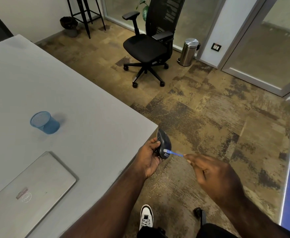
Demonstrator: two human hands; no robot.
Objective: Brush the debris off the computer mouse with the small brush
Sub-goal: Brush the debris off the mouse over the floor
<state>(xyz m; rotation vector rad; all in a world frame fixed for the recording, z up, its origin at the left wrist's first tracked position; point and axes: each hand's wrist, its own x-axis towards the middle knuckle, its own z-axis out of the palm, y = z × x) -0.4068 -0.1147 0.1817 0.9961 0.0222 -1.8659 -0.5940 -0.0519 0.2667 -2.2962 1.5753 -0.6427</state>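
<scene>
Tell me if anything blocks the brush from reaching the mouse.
Nothing visible does. The left hand holds the mouse off the table's corner, and the small brush, pinched by the right hand, already has its bristle tip against the mouse's near end.

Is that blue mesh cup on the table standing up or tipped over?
Tipped over. The blue mesh cup lies on its side on the table, its open mouth facing the camera; nothing shows inside.
</scene>
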